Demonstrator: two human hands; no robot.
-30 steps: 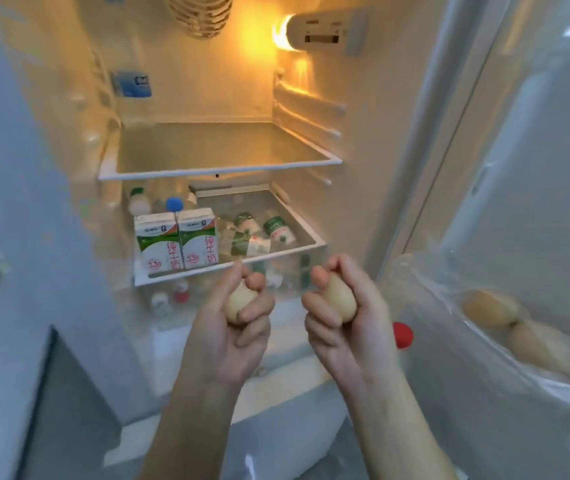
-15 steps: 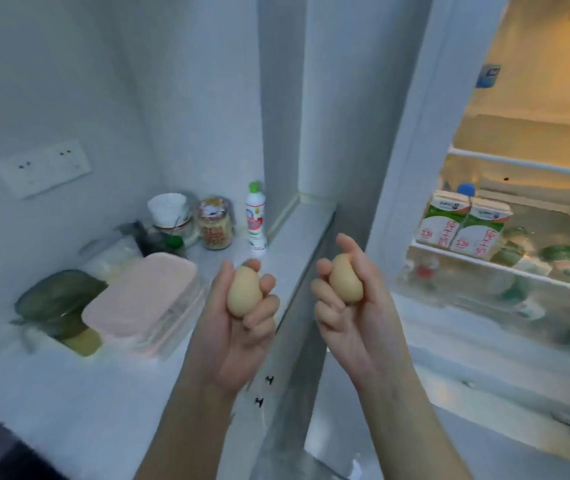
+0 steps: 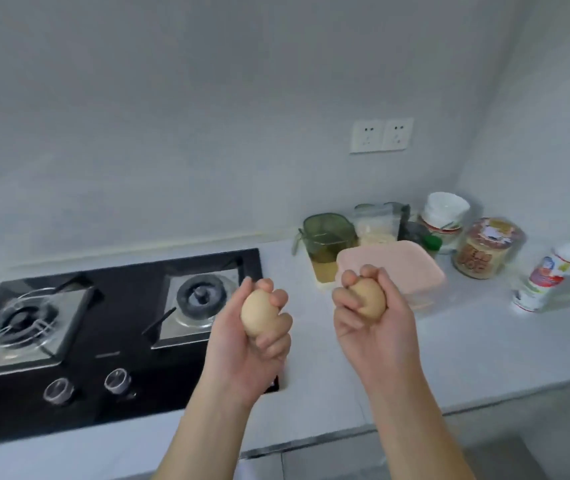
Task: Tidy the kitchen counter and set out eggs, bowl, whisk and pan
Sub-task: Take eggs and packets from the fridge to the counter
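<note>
My left hand (image 3: pixel 245 355) grips a tan egg (image 3: pixel 258 311) with its fingers curled round it, held above the right edge of the black stove (image 3: pixel 110 327). My right hand (image 3: pixel 377 337) holds a second tan egg (image 3: pixel 370 301) the same way, above the white counter (image 3: pixel 484 341) and in front of a pink lidded box (image 3: pixel 411 265). Both hands are raised side by side, a little apart. No bowl, whisk or pan shows in this view.
The stove has two burners and two knobs (image 3: pixel 117 381). At the back right of the counter stand a green-lidded container (image 3: pixel 328 237), a clear jar (image 3: pixel 487 251), a white tub (image 3: pixel 446 213) and a white bottle with a green cap (image 3: pixel 553 275). Wall sockets (image 3: pixel 382 135) sit above.
The view has swung left from the open fridge to the counter and stove. Both hands keep hold of their eggs and now hang over the counter.
</note>
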